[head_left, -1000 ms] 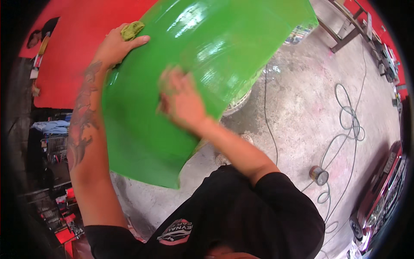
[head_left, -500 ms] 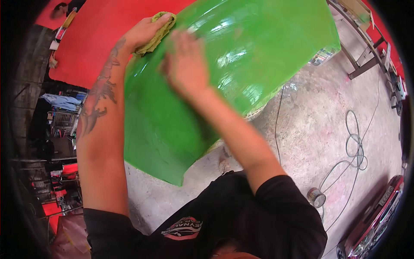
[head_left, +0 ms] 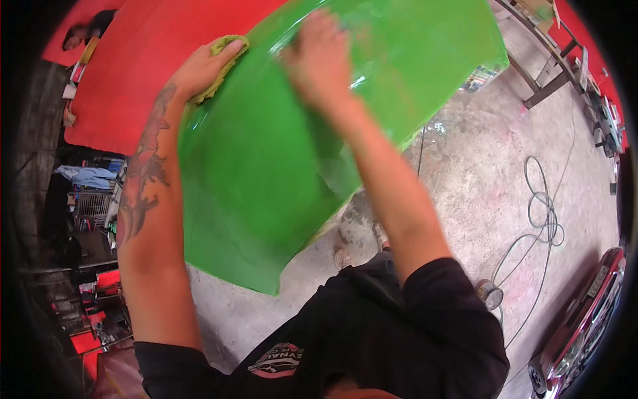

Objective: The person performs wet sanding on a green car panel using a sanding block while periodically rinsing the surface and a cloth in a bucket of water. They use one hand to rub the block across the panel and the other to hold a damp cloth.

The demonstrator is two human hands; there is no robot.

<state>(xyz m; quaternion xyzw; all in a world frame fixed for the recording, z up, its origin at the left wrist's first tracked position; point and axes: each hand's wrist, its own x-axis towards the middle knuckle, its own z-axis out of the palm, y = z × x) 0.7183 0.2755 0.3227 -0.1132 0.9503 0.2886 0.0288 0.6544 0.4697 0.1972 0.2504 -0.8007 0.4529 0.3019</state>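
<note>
A glossy green panel [head_left: 246, 179], shaped like a car hood, spreads out before me with wet-looking streaks on its upper part. At its upper left edge my left hand [head_left: 203, 66] is closed on a yellow-green cloth [head_left: 218, 86], thumb on top. My right hand [head_left: 320, 63] lies over the upper middle of the panel, palm side down. Motion smears its fingers, so whether anything is under them is hidden.
Behind the panel is a large red surface [head_left: 126, 86]. A looped hose [head_left: 546, 216] and a can [head_left: 489, 294] are on the concrete floor to the right. A dark red car [head_left: 571, 332] stands at lower right, a metal frame [head_left: 548, 90] at upper right. Another person [head_left: 83, 33] is far left.
My right hand has moved up and to the right across the panel. The left hand still grips the cloth at the edge, and the whole view has shifted slightly.
</note>
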